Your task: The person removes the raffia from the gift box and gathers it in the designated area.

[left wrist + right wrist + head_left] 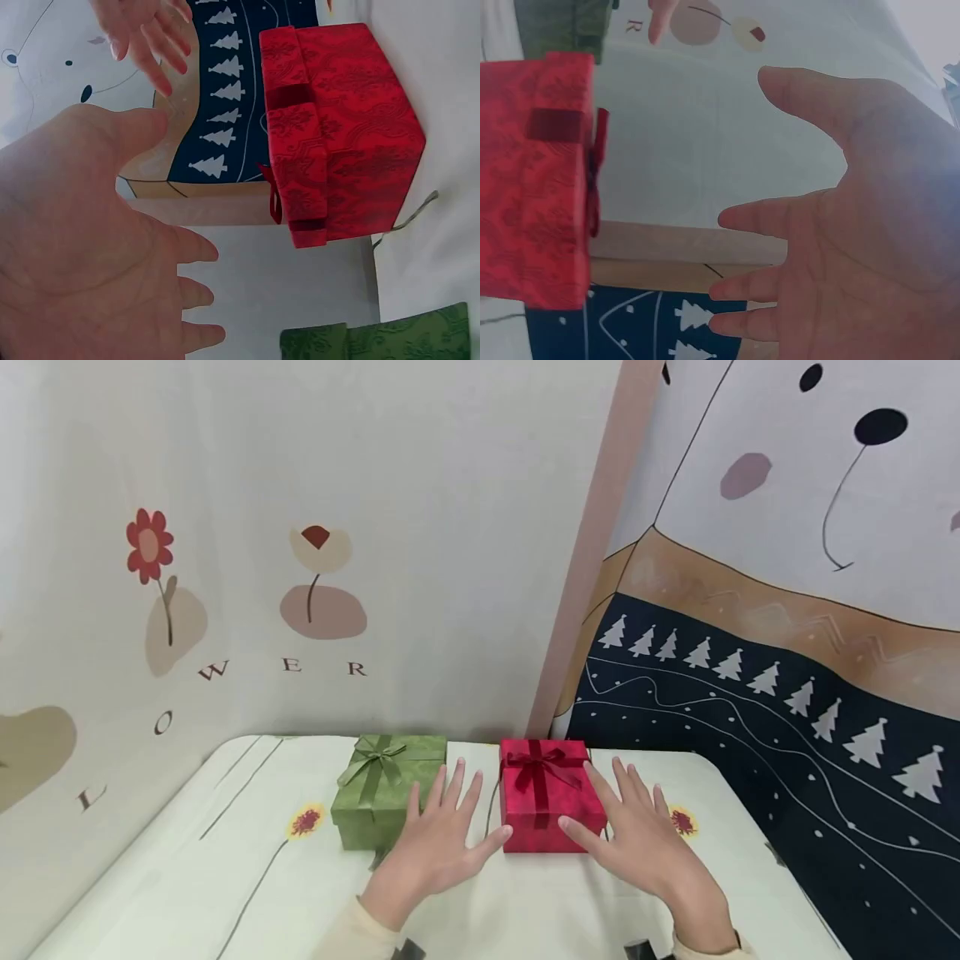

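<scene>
While the left hand (438, 850) is hovering on the near side between two gift boxes, its fingers are spreading wide; the right hand (643, 843) is hovering near the red box (542, 797), fingers also wide. Red box is sitting far on the counter (525, 897), green box (384, 806) is sitting to its left, both wearing ribbon bows (539, 766).
</scene>
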